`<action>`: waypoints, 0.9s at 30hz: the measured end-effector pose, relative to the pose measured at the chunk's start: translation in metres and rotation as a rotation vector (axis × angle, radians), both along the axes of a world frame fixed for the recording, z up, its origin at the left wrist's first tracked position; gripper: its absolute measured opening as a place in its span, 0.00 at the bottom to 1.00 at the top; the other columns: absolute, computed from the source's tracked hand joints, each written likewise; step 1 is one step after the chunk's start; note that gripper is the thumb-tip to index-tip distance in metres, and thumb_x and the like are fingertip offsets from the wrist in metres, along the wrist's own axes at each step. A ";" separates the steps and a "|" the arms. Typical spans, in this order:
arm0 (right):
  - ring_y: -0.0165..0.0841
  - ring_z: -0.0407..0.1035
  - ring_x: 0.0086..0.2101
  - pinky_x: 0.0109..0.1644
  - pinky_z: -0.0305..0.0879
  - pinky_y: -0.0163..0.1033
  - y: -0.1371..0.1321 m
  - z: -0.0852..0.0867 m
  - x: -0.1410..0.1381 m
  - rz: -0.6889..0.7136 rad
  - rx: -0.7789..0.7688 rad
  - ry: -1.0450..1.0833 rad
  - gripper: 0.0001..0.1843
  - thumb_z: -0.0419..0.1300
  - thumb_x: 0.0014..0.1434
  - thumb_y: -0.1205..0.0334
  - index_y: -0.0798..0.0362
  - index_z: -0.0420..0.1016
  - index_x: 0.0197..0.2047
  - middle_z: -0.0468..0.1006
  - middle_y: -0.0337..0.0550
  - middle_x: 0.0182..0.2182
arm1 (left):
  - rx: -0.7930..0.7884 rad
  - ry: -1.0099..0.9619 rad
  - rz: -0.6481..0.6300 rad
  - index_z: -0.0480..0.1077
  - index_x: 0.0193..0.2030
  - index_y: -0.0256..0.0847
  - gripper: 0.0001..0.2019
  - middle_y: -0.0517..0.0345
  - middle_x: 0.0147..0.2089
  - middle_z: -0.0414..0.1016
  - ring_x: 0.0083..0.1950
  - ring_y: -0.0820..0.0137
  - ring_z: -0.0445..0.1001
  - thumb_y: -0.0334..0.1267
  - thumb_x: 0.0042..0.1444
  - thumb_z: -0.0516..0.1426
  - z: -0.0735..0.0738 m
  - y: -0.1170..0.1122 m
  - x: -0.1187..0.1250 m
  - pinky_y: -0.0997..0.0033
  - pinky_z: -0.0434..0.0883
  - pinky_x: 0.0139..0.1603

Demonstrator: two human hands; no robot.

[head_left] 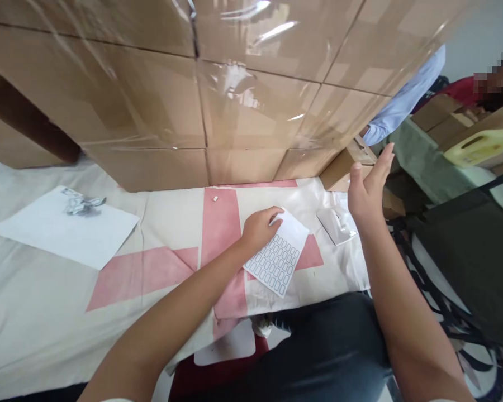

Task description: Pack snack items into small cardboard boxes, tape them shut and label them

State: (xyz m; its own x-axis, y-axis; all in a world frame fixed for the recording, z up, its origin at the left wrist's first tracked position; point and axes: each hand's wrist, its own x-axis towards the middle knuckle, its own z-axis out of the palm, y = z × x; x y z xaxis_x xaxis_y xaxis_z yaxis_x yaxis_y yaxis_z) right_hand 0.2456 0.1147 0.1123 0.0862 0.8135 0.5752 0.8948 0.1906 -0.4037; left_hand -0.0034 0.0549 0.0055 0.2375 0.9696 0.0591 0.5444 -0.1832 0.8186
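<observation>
- The left hand (260, 229) pinches the top edge of the label sheet (274, 262), which lies on the bench (167, 220), just right of that hand.
- The right hand (369, 192) is up, thumb and fingers spread.
- A small white packet (337, 225) lies near the right wrist.
- White paper (96, 240) lies well left.
- Big boxes (251, 123) block the back.

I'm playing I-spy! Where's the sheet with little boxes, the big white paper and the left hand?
Sheet with little boxes (279, 255): head view, on its grid.
Big white paper (70, 233): head view, on its bare middle.
Left hand (259, 228): head view, on its back.
</observation>
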 end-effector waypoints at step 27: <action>0.49 0.74 0.49 0.58 0.68 0.61 -0.039 -0.065 -0.339 0.869 -0.130 0.105 0.18 0.48 0.71 0.50 0.50 0.75 0.49 0.80 0.53 0.46 | 0.159 -0.337 1.214 0.57 0.66 0.33 0.18 0.37 0.65 0.64 0.65 0.60 0.68 0.33 0.72 0.46 0.073 -0.003 -0.475 0.55 0.67 0.64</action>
